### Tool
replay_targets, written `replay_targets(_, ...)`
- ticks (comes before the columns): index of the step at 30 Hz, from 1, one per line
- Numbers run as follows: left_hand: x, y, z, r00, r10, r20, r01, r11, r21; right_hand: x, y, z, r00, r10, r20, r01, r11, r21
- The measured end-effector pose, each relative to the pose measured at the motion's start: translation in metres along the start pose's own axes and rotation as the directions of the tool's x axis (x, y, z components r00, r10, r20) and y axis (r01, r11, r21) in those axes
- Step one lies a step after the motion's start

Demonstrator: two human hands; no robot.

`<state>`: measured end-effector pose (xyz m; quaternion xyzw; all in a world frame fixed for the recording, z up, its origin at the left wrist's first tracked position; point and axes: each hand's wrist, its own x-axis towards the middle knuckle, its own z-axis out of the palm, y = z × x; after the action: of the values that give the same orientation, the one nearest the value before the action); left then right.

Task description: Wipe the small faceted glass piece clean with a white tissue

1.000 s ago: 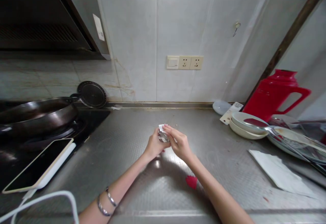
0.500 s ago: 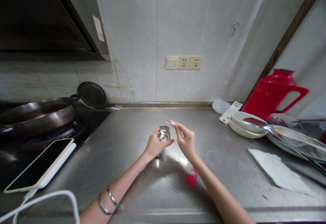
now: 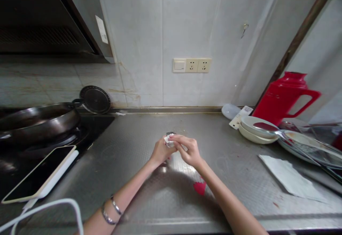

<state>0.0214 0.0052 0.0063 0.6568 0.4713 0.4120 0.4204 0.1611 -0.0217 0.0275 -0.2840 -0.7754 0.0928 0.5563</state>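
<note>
Silvery foil packet (image 3: 170, 139), one, pinched between left hand (image 3: 161, 151) and right hand (image 3: 188, 150).

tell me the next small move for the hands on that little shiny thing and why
Probably peel the white tab further off the small shiny foil-wrapped piece: the left hand holds the piece above the steel counter, while the right hand pinches at the tab.
</note>
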Motion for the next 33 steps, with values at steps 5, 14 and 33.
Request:
replay_targets(5,-0.003,0.005,0.002,0.999,-0.041,-0.035,0.042,0.999,0.028,0.004,0.001,-0.003,0.949,0.24,-0.202,-0.251,0.968,-0.029)
replay_targets(14,0.001,-0.001,0.0,0.999,0.021,-0.036,-0.022,0.999,-0.026,0.001,0.004,0.002,0.98,0.155,-0.128,-0.159,0.987,-0.022)
replay_targets(33,0.0,-0.005,0.0,0.984,0.161,-0.081,-0.16,0.987,0.023,0.01,0.012,0.004,0.775,0.588,0.231,-0.622,0.645,0.444)
